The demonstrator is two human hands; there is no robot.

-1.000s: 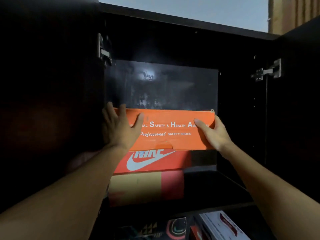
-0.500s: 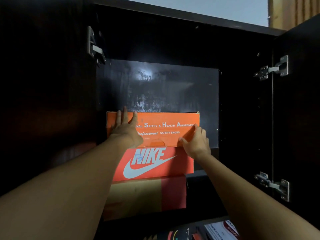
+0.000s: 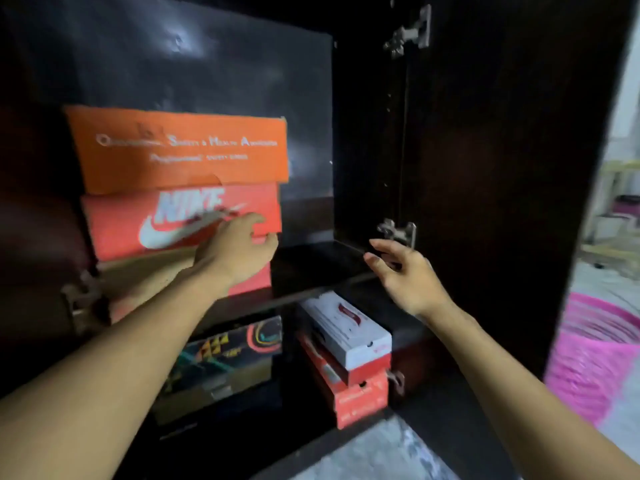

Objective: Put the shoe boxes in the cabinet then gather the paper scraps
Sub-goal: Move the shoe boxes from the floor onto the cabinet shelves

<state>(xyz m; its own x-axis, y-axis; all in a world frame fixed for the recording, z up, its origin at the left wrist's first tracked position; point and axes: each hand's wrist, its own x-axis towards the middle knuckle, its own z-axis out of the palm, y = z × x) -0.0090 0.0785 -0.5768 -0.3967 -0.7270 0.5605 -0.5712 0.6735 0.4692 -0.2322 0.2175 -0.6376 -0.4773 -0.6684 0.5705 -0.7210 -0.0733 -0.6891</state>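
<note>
An orange safety-shoe box (image 3: 180,150) lies on top of a red Nike box (image 3: 117,220), which sits on a brown and red box (image 3: 251,284), all on the upper shelf (image 3: 311,258) of the dark cabinet. My left hand (image 3: 239,251) hovers in front of the Nike box's lower right corner, fingers loosely curled, holding nothing. My right hand (image 3: 405,271) is in the air to the right of the stack, above the shelf edge, fingers spread and relaxed. No paper scraps are in view.
On the lower shelf stand a black patterned box (image 3: 235,355) and a white box (image 3: 346,330) on a red box (image 3: 360,393). The open cabinet door (image 3: 502,168) stands at the right, with a pink basket (image 3: 595,358) beyond it.
Both hands have come off the orange box and drawn back and down. The orange box now rests on the stack by itself. The camera has tilted lower and to the right.
</note>
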